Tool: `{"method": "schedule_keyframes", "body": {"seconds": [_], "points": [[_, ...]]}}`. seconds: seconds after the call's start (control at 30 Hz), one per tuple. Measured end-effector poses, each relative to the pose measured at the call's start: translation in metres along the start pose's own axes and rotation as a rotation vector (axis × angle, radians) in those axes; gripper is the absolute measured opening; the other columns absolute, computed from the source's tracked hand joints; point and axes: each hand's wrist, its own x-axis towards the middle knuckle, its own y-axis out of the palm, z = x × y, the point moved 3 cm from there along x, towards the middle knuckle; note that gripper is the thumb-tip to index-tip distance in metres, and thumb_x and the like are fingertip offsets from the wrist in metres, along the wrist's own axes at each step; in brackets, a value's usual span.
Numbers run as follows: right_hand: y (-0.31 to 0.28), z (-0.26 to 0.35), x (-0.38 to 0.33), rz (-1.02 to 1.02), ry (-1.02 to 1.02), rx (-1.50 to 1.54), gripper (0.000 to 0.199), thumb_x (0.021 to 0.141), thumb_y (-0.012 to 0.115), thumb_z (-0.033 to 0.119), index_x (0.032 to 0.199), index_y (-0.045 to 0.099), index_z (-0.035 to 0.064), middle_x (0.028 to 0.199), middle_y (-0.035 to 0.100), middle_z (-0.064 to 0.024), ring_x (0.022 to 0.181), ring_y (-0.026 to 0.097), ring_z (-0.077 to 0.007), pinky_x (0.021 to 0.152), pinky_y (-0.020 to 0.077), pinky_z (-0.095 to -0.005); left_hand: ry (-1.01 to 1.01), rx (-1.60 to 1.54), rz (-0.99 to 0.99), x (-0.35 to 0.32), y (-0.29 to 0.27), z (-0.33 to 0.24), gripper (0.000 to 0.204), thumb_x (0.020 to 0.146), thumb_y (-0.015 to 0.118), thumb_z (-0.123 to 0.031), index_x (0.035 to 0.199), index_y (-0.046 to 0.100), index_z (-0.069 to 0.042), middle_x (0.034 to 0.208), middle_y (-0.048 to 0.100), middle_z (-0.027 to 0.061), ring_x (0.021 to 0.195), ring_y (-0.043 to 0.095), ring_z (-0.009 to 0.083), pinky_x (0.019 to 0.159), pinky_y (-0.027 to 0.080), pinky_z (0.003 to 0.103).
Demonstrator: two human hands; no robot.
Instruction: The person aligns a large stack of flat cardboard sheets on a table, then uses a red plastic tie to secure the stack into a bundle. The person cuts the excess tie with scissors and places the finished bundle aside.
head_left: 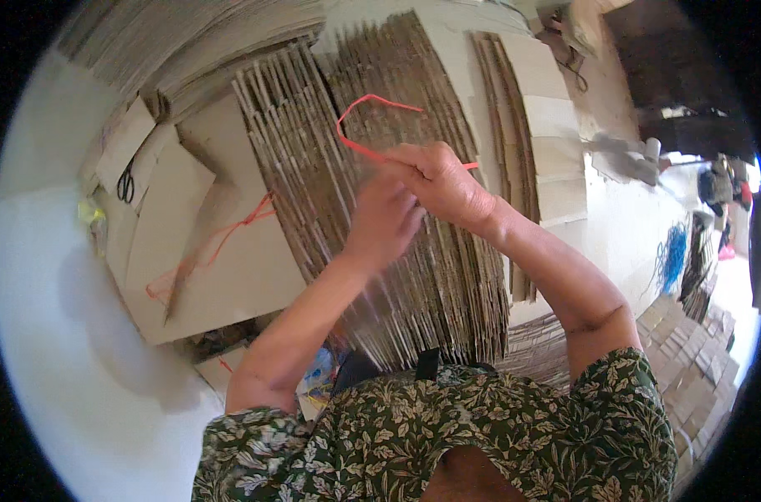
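Note:
A thick bundle of flat cardboard pieces (314, 159), standing on edge in two packed rows, lies in front of me. Above it my right hand (443, 184) is closed on a red plastic string (353, 144); one end curls out to the left and far side, and a short bit shows on the right. My left hand (385, 219) meets the right one just below, blurred, with its fingers curled in. Whatever those fingers hold is hidden. Another red string (245, 222) runs from the bundle's left side over a cardboard sheet (230, 293).
Black scissors (126, 182) rest on cardboard at the left. Beyond the bundle lie more stacked sheets (205, 42). A narrower cardboard stack (514, 151) stands to the right. Blue strings (671, 258) hang farther right, above piled cardboard (686, 360). A person (722, 186) is in the distance.

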Motion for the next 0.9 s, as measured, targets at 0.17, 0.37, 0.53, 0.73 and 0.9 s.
{"method": "schedule_keyframes", "body": {"seconds": [0.17, 0.37, 0.53, 0.73, 0.9], "points": [[0.037, 0.014, 0.005, 0.009, -0.271, -0.073, 0.013, 0.087, 0.061, 0.017, 0.084, 0.061, 0.0047, 0.072, 0.060, -0.0204, 0.067, 0.058, -0.0428, 0.056, 0.0463, -0.0487, -0.527, 0.068, -0.519, -0.105, -0.056, 0.022, 0.037, 0.082, 0.064, -0.009, 0.116, 0.056, 0.004, 0.113, 0.058, 0.0200, 0.108, 0.053, 0.0394, 0.093, 0.043, 0.043], [0.095, 0.014, 0.010, 0.278, -0.443, -0.370, 0.011, 0.072, 0.064, 0.013, 0.079, 0.057, 0.0079, 0.077, 0.060, -0.0097, 0.070, 0.061, -0.0336, 0.057, 0.0497, -0.0432, -0.889, -0.323, -0.351, -0.092, -0.029, 0.011, 0.033, 0.089, 0.060, -0.016, 0.115, 0.055, 0.004, 0.101, 0.062, 0.0216, 0.090, 0.062, 0.0361, 0.080, 0.049, 0.043], [0.118, 0.020, 0.017, 0.182, -0.741, -0.408, 0.016, 0.064, 0.065, 0.010, 0.078, 0.057, 0.0077, 0.073, 0.058, -0.0080, 0.073, 0.061, -0.0294, 0.081, 0.0488, -0.0454, -0.783, -0.295, -0.319, -0.103, -0.020, 0.022, 0.030, 0.090, 0.058, -0.018, 0.112, 0.056, 0.002, 0.098, 0.064, 0.0220, 0.088, 0.064, 0.0358, 0.077, 0.050, 0.042], [0.118, -0.002, 0.018, 0.177, -0.734, -0.328, 0.014, 0.068, 0.064, 0.006, 0.080, 0.058, 0.0075, 0.073, 0.059, -0.0088, 0.072, 0.059, -0.0308, 0.095, 0.0424, -0.0468, -0.670, -0.318, -0.297, -0.119, -0.017, 0.055, 0.027, 0.089, 0.059, -0.014, 0.111, 0.057, 0.001, 0.096, 0.066, 0.0200, 0.089, 0.063, 0.0367, 0.080, 0.049, 0.041], [0.119, 0.008, 0.021, 0.048, -0.656, -0.287, 0.007, 0.079, 0.063, 0.005, 0.084, 0.058, 0.0067, 0.073, 0.058, -0.0108, 0.074, 0.060, -0.0337, 0.091, 0.0449, -0.0465, -0.452, 0.364, -0.259, -0.105, -0.019, 0.133, 0.028, 0.086, 0.054, -0.012, 0.112, 0.061, -0.005, 0.116, 0.061, 0.0149, 0.107, 0.058, 0.0332, 0.095, 0.046, 0.040]]}}
